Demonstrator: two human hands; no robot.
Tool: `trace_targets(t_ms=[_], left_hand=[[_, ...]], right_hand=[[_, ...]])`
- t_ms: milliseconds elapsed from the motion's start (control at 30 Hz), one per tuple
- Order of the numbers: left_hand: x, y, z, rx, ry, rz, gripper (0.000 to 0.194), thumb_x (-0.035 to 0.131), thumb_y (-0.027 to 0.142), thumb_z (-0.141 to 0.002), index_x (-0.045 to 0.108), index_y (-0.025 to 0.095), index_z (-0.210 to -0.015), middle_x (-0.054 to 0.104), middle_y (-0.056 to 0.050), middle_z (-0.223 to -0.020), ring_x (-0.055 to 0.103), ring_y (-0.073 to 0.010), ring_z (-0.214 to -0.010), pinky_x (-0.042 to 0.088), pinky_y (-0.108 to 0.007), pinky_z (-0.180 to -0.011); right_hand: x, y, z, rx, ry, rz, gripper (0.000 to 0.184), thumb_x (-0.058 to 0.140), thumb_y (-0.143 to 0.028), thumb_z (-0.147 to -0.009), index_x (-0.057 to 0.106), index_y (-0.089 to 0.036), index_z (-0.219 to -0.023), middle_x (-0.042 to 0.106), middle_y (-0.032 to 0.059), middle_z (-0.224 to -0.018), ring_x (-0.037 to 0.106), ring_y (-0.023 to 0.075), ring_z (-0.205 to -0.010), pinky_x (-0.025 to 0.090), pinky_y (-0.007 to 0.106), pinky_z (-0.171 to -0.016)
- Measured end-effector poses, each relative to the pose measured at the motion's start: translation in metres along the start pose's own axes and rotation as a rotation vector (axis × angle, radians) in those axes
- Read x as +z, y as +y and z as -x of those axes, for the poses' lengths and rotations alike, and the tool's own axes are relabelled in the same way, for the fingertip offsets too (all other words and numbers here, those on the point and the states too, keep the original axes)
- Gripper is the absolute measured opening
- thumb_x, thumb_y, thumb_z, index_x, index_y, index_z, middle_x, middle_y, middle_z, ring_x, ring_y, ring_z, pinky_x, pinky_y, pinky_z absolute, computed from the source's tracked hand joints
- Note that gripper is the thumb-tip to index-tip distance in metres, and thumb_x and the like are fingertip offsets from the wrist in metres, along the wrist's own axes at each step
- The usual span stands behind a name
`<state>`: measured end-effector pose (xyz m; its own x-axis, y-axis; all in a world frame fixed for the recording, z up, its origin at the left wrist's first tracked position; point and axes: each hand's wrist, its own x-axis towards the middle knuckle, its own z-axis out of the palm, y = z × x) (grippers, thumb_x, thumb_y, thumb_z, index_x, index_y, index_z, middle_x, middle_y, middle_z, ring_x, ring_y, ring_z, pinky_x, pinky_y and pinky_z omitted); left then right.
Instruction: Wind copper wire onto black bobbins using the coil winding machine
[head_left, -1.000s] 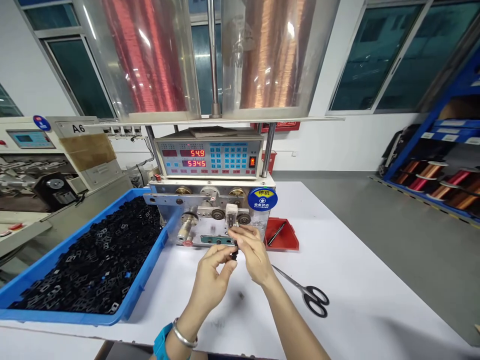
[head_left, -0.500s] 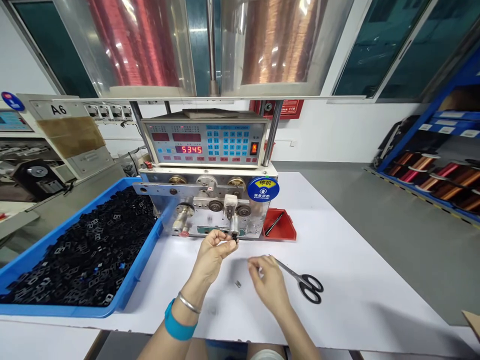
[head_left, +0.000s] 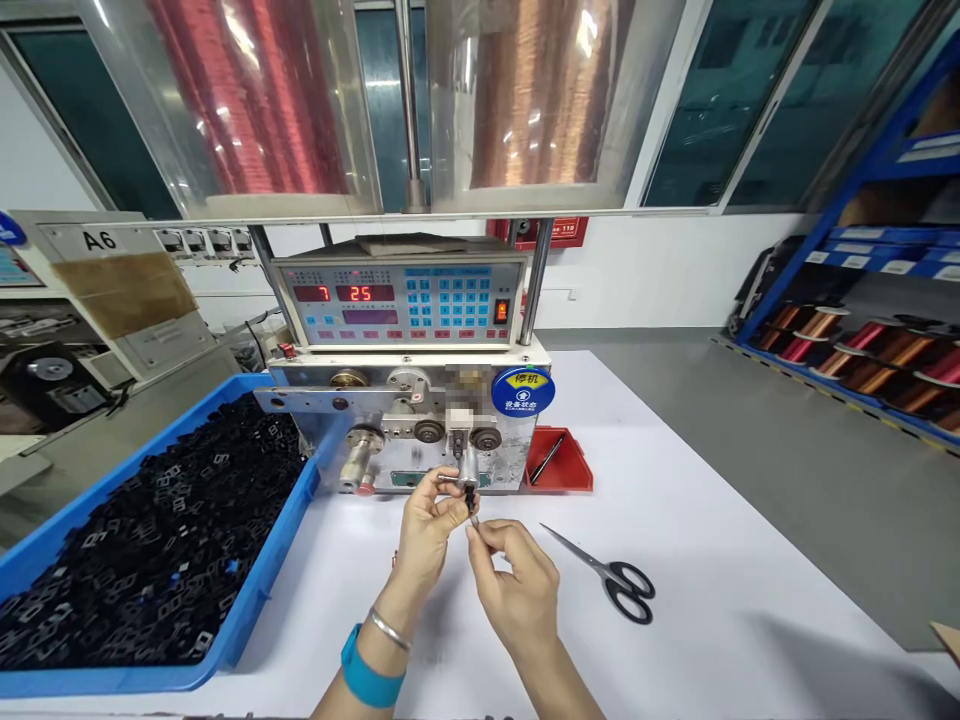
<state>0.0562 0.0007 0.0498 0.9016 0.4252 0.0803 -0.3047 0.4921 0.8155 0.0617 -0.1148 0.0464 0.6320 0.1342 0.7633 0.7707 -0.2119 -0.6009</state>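
Observation:
At the front spindle (head_left: 469,466) of a winding machine (head_left: 405,455), my left hand (head_left: 426,532) is closed, its thumb and fingers pinching a small black plastic part (head_left: 470,496) just below the spindle's end. The fingertips partly cover that part. My right hand (head_left: 517,580) is closed in a pinch just below and to the right. Between its thumb and forefinger is a small metal piece (head_left: 475,521), mostly hidden, whose upper end meets or nearly meets the black part. Black-handled scissors (head_left: 604,572) lie to the right of my right hand.
A blue tray (head_left: 262,590) heaped with small black plastic parts (head_left: 172,520) stands at left. Beside the machine's right foot is a red bin (head_left: 574,465) holding a black pen (head_left: 547,460). A control panel (head_left: 405,300) sits above, under red and copper wire spools (head_left: 540,100).
My right hand has moved up and left to the black part. The small metal piece is gone from the table and is now in its fingers. The panel's lit digits have changed.

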Motion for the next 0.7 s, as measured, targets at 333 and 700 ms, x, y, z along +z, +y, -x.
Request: trace_targets(t_ms=[333, 700], left_hand=[[-0.008, -0.006, -0.003, -0.014, -0.031, -0.034, 0.037, 0.076, 0.02, -0.062, 0.059, 0.023, -0.095, 0.053, 0.006, -0.074, 0.057, -0.0076, -0.062, 0.046, -0.02, -0.064], [-0.008, -0.003, -0.001, -0.068, -0.082, 0.004, 0.038, 0.077, 0.023, -0.063, 0.058, 0.024, -0.096, 0.053, 0.006, -0.076, 0.059, -0.0084, -0.063, 0.049, -0.022, -0.066]], right_hand=[[0.014, -0.01, -0.008, -0.066, 0.081, 0.07, 0.021, 0.056, -0.009, -0.08, 0.046, -0.021, -0.067, 0.056, -0.0008, -0.061, 0.055, 0.0103, -0.056, 0.047, 0.021, -0.052], [0.016, -0.015, -0.018, 0.045, 0.024, 0.132, 0.024, 0.056, -0.016, -0.081, 0.046, -0.021, -0.06, 0.052, -0.0027, -0.055, 0.049, 0.009, -0.049, 0.045, 0.021, -0.05]])
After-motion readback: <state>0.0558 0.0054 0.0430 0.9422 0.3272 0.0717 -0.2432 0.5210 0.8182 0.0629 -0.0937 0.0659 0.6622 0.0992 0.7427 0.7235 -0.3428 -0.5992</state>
